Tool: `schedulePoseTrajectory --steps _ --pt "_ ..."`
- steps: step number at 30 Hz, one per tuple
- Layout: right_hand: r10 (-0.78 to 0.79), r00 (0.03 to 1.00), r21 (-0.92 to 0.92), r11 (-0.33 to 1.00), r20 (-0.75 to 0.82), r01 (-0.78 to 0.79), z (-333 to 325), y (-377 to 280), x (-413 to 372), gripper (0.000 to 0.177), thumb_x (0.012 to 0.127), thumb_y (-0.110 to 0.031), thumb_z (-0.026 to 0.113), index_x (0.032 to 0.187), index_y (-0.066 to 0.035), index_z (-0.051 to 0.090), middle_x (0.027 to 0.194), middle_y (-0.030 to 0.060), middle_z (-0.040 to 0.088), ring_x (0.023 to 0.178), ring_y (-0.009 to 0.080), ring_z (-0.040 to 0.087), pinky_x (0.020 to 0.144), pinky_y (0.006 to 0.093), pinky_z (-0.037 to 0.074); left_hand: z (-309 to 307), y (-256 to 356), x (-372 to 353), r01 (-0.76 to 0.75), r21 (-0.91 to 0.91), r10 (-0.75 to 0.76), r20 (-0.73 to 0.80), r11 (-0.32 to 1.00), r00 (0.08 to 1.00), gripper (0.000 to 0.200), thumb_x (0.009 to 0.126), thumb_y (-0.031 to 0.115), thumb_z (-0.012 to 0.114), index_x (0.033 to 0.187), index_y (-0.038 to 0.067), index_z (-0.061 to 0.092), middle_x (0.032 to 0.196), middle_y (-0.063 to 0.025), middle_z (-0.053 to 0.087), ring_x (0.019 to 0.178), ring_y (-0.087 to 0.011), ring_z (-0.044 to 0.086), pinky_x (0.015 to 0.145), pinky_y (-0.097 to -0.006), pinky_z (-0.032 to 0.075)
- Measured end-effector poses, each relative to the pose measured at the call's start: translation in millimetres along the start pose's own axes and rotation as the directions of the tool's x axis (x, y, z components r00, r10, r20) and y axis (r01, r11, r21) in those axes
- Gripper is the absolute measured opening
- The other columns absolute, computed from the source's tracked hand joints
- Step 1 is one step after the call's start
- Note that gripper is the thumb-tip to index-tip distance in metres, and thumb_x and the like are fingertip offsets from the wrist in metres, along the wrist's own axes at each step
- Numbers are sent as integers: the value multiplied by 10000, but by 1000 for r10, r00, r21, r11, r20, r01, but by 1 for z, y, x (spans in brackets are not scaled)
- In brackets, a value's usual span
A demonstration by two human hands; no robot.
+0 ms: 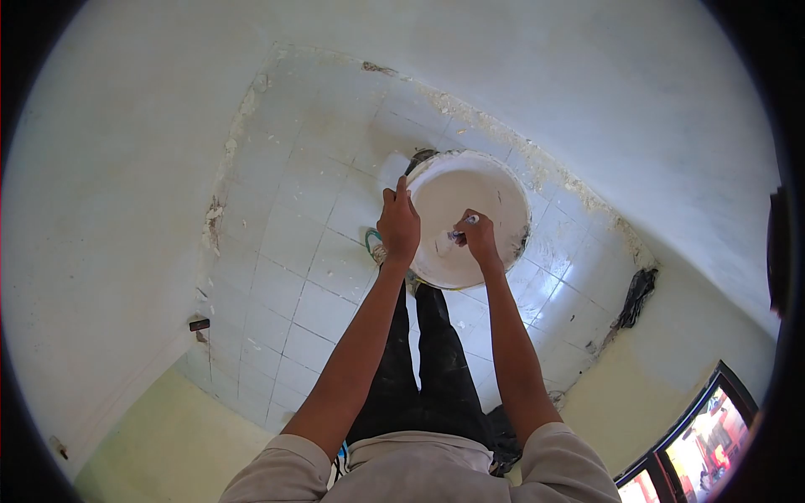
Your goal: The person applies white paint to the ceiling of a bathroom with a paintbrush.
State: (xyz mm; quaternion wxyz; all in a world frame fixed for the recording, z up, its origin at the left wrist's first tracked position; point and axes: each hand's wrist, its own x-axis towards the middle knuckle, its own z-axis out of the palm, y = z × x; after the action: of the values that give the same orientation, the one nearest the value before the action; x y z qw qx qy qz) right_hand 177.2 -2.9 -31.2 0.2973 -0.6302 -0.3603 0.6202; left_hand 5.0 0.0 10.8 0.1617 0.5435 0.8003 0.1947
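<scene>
A wide round tub (527, 201) stands on the floor in front of me, with a smooth off-white paste (457, 193) inside. My right hand (481, 238) is over the tub, its fingers wrapped round a short hand tool (472, 220) with a pale handle end. The tool's working end is low at the paste and too small to make out. At the tub's left rim is my left hand (399, 225), with its fingers curled and one finger pointing up along a pale edge. Whatever it grips is hidden by the hand.
White floor tiles (293, 251) with scattered pale crumbs surround the tub. Walls meet the floor along rough, flaking edges. Dark crumpled plastic (637, 298) lies by the right wall, a small dark box (199, 324) at the left. A dark-framed window (704, 436) is at lower right.
</scene>
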Motion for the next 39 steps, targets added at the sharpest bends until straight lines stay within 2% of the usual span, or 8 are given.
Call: schedulePoseTrajectory --steps 9,11,14,18,20,26,33,39 --pt "-43 869 -298 930 493 215 -2 -33 17 89 722 -22 667 728 32 596 640 128 617 520 169 609 477 283 497 1 -2 1 -20 16 20 -27 1000 999 332 957 151 492 1288 127 486 957 -111 529 775 -316 627 579 -415 517" --pt "-480 652 -346 579 587 738 -7 -34 19 97 704 15 683 761 33 607 663 141 634 559 168 636 506 278 510 -1 -2 0 -7 1 7 9 1000 1000 331 973 163 459 1302 121 462 987 -127 534 810 -344 634 636 -447 531" --pt "-289 833 -296 838 472 459 -15 -54 3 104 718 32 690 783 33 609 663 141 638 572 155 646 518 275 509 -4 0 1 0 -14 0 23 1000 1000 329 974 165 455 1300 122 461 998 -127 538 810 -342 635 634 -448 532" --pt "-332 896 -423 796 293 433 -22 -56 -14 97 738 -6 683 802 28 618 617 133 633 552 173 657 526 298 519 -2 -2 0 -12 -6 12 19 1000 1000 328 975 170 456 1299 122 462 1007 -128 541 811 -341 636 632 -449 532" --pt "-130 991 -222 966 18 130 -24 -37 -17 74 796 -18 661 783 34 610 627 129 643 522 171 652 478 279 534 0 -2 0 -29 21 30 -39 999 999 330 956 153 497 1285 131 486 956 -110 540 775 -313 630 560 -419 513" --pt "51 984 -63 996 -171 -62 -15 -12 -33 111 818 -37 648 758 44 600 637 140 642 520 176 656 478 274 571 4 -5 -1 -41 31 42 -48 999 998 333 964 163 485 1296 137 483 956 -102 537 761 -313 626 554 -416 512" --pt "81 996 -18 997 45 -80 -19 3 -12 129 808 -66 671 745 11 590 650 107 620 496 157 622 462 256 518 4 -3 -1 -22 49 23 -33 999 999 339 976 168 467 1314 150 483 942 -102 528 761 -313 622 560 -419 511" --pt "50 970 -279 960 239 20 -2 -12 3 128 810 -79 666 756 8 589 643 79 600 543 123 580 523 265 488 4 -3 -1 -22 47 23 -21 999 1000 345 977 172 466 1321 149 479 959 -115 525 778 -322 621 564 -426 510"
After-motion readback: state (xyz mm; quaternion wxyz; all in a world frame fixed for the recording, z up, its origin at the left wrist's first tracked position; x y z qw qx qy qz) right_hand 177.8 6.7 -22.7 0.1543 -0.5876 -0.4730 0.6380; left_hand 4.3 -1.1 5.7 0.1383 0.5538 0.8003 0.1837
